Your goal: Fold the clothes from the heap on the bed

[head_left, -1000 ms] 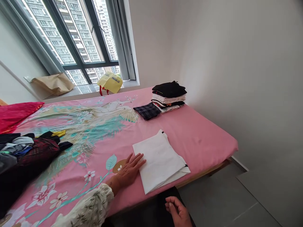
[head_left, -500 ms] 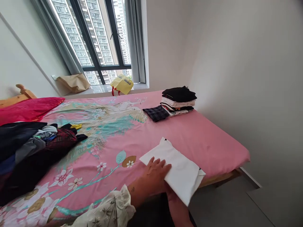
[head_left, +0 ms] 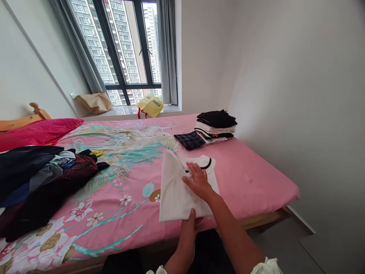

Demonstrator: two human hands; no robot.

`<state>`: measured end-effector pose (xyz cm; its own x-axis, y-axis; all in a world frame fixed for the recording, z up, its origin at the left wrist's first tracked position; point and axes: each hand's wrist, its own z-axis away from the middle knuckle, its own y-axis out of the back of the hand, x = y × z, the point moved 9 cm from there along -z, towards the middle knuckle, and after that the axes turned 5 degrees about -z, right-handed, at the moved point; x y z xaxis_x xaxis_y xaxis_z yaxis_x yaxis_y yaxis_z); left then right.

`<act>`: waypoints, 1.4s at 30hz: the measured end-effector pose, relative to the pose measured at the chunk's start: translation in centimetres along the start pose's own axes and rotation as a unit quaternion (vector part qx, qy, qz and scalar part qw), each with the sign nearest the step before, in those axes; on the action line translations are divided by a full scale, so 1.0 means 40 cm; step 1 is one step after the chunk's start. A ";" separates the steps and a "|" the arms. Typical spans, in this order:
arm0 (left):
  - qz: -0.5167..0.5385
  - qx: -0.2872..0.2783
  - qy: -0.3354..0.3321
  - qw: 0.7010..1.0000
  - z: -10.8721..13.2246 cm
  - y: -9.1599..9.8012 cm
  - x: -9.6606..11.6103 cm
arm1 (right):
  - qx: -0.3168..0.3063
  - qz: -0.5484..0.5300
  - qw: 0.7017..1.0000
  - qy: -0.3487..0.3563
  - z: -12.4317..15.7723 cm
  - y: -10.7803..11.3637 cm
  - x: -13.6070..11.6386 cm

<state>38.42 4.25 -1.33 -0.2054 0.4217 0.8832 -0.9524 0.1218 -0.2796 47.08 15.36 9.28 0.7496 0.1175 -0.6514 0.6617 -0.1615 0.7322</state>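
Bed with a pink floral-printed sheet [head_left: 119, 213] fills the room from the left wall to a plain white wall on the right; a tall dark-framed window [head_left: 122, 49] stands beyond its far edge. At the far left corner lies a red pillow [head_left: 37, 131] against a wooden headboard post [head_left: 35, 109]. Along the left edge sits a loose heap of dark mixed clothing [head_left: 37, 182]. On the window sill: a crumpled brown paper bag [head_left: 95, 102] and a yellow bag with red handles [head_left: 150, 105] — contents of both hidden. At the near edge lies the folded white garment with black collar trim [head_left: 173, 190]. The left hand [head_left: 189, 226] pinches its near hem, thumb on top; the right hand [head_left: 198, 180] rests flat and open on it. At the far right corner — a neat stack of folded clothes, black on top [head_left: 216, 125], a folded dark plaid cloth [head_left: 189, 140] touching it.
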 end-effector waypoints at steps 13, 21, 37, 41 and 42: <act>-0.559 0.020 -0.348 0.752 0.037 0.133 0.194 | 0.048 0.059 0.996 0.056 0.124 -0.095 0.080; -0.717 0.151 -0.213 0.646 -0.087 0.380 0.132 | -0.035 0.135 0.987 -0.082 0.137 -0.102 0.331; -0.378 0.100 -0.059 0.918 -0.057 0.508 0.123 | -0.149 0.006 0.975 -0.167 0.286 -0.112 0.270; -0.524 0.235 -0.167 0.802 0.028 0.567 0.184 | -0.048 0.054 0.984 -0.162 0.324 -0.046 0.234; -0.538 0.239 -0.220 0.778 0.047 0.535 0.202 | -0.005 0.043 0.990 -0.133 0.317 -0.031 0.202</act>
<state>15.95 8.58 0.51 0.8118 -0.0548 0.5813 -0.5792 -0.2011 0.7900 52.08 4.08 0.58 0.7729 -0.1581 -0.6145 0.5964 -0.1494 0.7886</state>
